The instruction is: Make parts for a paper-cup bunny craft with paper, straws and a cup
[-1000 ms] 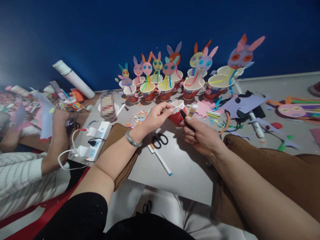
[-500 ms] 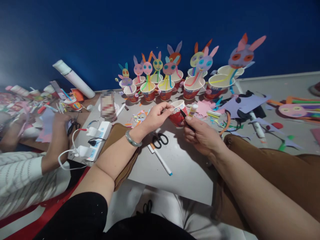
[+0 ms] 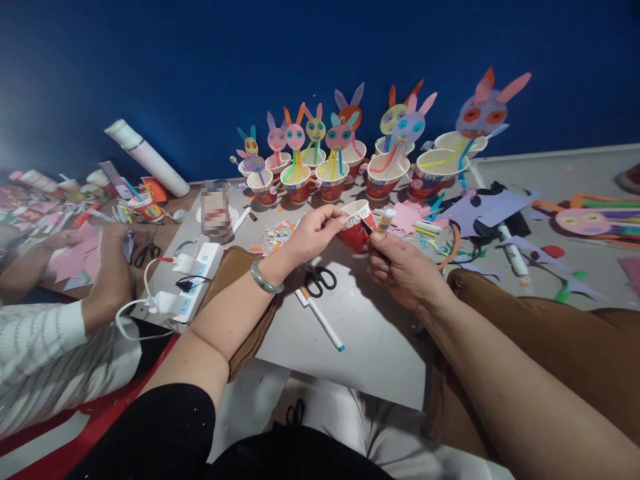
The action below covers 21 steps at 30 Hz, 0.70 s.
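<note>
A red paper cup (image 3: 354,235) with a white rim stands tilted over the table in front of me. My left hand (image 3: 320,233) pinches its rim from the left. In my right hand (image 3: 397,267) is a slim black tool (image 3: 367,229), its tip against the cup's right side; whether it is a knife or a pen I cannot make out. Just below the cup lie black-handled scissors (image 3: 320,282), their blades partly hidden. A white marker with a blue end (image 3: 327,325) rests beside them.
Behind the cup stand several paper cups with rabbit-like paper heads (image 3: 295,137). Paper scraps (image 3: 480,217) and a glue stick (image 3: 387,218) lie to the right. At left are a white power strip (image 3: 201,283) with cords and a co-worker's hands holding pink paper (image 3: 80,257).
My hands stay almost still at the cup, with the black tool's tip shifting slightly. At left, the co-worker's hands now hold pink paper turned toward view, where bluish paper showed before.
</note>
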Available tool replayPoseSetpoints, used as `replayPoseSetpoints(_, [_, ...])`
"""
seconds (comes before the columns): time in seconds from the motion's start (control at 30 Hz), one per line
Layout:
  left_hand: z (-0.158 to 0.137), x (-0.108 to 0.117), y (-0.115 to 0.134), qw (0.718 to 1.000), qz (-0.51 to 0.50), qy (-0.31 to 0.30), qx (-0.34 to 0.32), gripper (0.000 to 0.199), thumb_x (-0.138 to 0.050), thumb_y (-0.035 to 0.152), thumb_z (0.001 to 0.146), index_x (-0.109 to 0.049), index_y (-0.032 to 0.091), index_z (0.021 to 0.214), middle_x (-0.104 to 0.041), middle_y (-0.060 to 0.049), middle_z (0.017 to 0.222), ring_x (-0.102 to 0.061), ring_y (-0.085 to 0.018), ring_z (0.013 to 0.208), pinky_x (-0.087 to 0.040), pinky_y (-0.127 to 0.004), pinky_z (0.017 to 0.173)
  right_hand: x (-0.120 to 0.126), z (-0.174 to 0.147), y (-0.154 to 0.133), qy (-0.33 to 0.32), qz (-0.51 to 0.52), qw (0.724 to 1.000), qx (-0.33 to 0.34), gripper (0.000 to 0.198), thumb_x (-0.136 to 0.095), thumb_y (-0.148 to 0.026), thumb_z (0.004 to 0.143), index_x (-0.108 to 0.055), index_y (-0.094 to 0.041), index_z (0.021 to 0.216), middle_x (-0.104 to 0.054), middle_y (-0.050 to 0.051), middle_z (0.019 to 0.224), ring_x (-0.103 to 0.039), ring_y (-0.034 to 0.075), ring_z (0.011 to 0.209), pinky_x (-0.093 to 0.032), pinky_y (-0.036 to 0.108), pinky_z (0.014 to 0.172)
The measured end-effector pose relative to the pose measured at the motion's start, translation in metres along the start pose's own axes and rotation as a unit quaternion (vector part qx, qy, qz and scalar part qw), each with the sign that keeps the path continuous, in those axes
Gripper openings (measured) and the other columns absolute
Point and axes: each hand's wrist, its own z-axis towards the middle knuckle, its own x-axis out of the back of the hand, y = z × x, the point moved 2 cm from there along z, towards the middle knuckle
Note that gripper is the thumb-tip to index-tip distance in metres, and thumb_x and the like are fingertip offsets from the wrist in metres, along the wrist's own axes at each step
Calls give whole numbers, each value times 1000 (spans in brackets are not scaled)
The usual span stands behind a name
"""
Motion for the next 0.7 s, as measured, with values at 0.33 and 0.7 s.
replayPoseSetpoints(0.33, [-2, -1, -2, 999, 31, 25, -15, 23, -56, 37, 91, -62, 15, 85, -63, -1, 81, -54, -11, 76, -45, -25, 75, 2, 2, 2, -2, 0, 1000, -21, 36, -71, -51, 79, -52, -21, 75, -27, -10, 46, -15, 3, 38, -12, 19, 37])
replayPoseSetpoints(0.7, [2, 5, -2, 996, 64, 27, -48, 29, -53, 40, 92, -64, 14, 86, -68, -5, 88, -59, -13, 83, -46, -26, 80, 3, 1, -2, -13, -11, 999, -33, 37, -67, -54, 81, -55, -20, 75, -26, -10, 41, -16, 4, 37, -13, 19, 37])
